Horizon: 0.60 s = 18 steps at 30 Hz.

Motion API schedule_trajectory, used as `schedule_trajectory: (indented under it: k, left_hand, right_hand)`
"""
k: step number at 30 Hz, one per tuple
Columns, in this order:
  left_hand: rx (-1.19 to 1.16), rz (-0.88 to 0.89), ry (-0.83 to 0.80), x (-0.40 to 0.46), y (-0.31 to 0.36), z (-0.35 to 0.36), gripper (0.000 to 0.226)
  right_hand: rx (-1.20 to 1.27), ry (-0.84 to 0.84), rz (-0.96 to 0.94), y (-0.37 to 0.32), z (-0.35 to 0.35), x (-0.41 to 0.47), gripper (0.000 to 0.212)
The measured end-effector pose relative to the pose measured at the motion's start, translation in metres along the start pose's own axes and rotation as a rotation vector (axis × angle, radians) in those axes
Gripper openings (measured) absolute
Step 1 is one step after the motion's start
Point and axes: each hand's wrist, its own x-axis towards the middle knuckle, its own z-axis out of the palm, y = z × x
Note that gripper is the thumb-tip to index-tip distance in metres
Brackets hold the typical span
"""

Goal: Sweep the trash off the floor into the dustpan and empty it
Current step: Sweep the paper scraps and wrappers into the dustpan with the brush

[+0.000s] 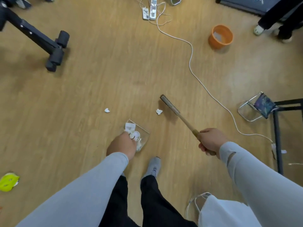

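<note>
My left hand [121, 145] grips a clear dustpan [144, 136] held low over the wooden floor; several crumpled white paper scraps [131, 128] lie inside it. My right hand [211, 141] is closed around the wooden handle of a broom [170, 107], whose dark head rests on the floor ahead of me. One white paper wad [159, 111] lies just left of the broom head. A second paper wad [107, 110] sits farther left on the floor. An orange bin [220, 37] with paper in it stands far right, well beyond the broom.
A white cable [191, 63] snakes from power strips [150, 9] at the top to the right. Black wheeled stand legs [54, 51] are at upper left, a folding stool [259, 106] and black frame at right, another person's legs [277, 22] at top right.
</note>
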Motion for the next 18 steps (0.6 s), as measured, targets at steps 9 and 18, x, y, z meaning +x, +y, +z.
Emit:
schedule_trajectory:
  k: [9,18]
  left_hand:
    - [0.01,-0.009,0.074,0.007,0.012,0.004,0.014]
    - [0.025,-0.012,0.096,0.008,0.007,0.006,0.015]
  right_hand:
    - [-0.259,-0.213,-0.051,0.003,0.013,0.03,0.018]
    - [-0.205,-0.246,-0.152,0.019,-0.087,0.018,0.022]
